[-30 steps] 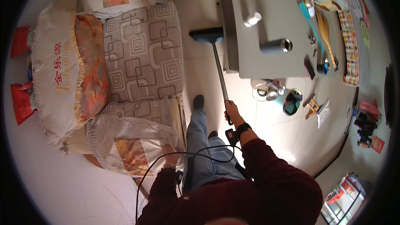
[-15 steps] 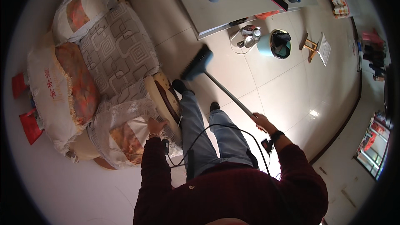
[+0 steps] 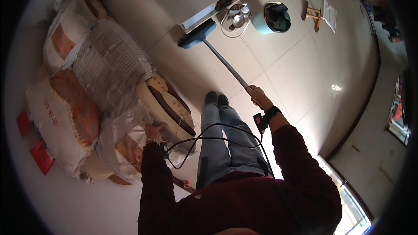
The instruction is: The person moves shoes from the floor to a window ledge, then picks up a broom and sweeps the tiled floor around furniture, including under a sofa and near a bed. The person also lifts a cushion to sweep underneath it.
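Observation:
A broom with a blue-grey head and dark bristles (image 3: 198, 34) is on the tiled floor, its head beside the near corner of the low table (image 3: 172, 4). My right hand (image 3: 259, 97) is closed round the upper part of its grey handle. My left hand (image 3: 153, 132) lies on the fringed cover (image 3: 130, 119) over the near armrest of the sofa, its fingers stretched out. Nothing shows in it. Black cables (image 3: 209, 138) run between the devices on my two wrists, across my legs.
A patterned seat cover (image 3: 109, 58) and several cushions lie on the sofa at left. Past the broom stand a metal kettle (image 3: 238, 21), a light blue bin (image 3: 260, 24) with a black bag, and a small wooden stool (image 3: 312, 14). A wall runs along the right.
My right hand has pushed the broom forward, away from my feet and closer to the table corner. My feet are now together. My left hand stays on the armrest cover.

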The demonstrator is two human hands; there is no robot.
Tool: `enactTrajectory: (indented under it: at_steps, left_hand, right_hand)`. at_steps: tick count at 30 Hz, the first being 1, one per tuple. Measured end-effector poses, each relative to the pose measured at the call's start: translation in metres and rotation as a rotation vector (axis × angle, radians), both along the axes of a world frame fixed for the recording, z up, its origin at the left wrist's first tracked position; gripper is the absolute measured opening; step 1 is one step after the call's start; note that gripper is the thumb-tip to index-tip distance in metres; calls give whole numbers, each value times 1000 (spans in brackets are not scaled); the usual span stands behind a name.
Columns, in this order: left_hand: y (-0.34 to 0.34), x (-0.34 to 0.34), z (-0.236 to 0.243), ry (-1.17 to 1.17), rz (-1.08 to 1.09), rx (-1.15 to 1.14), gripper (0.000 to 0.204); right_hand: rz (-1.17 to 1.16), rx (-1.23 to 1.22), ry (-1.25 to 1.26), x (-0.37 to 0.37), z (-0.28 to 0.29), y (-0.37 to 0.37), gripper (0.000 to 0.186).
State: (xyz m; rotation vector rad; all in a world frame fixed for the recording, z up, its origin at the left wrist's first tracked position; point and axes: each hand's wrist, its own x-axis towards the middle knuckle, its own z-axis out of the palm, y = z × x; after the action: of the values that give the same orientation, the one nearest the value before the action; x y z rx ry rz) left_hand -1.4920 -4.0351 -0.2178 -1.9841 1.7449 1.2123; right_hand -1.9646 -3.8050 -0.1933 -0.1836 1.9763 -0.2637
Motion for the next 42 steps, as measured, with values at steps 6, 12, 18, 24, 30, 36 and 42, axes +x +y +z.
enactTrajectory:
  at_steps: [6,12,18,24,30,36,42]
  left_hand:
    - [-2,11,-13,-104,-57,63,81]
    - [6,4,-4,-23,52,113,93]
    - [22,12,-8,162,145,-26,57]
    - [14,40,-19,108,-338,56,35]
    - [29,-4,40,32,254,178,37]
    - [81,-29,96,45,395,197,45]
    - [145,-81,107,76,503,228,36]
  right_hand:
    - [120,224,136,33,39,169,44]
    - [-244,475,84,55,142,276,34]
    - [-295,374,243,68,166,271,31]
    - [19,163,451,-6,94,196,34]
    - [-25,156,226,-77,40,188,38]
    - [-188,390,144,-61,69,365,38]
    - [-401,414,193,-82,126,451,35]
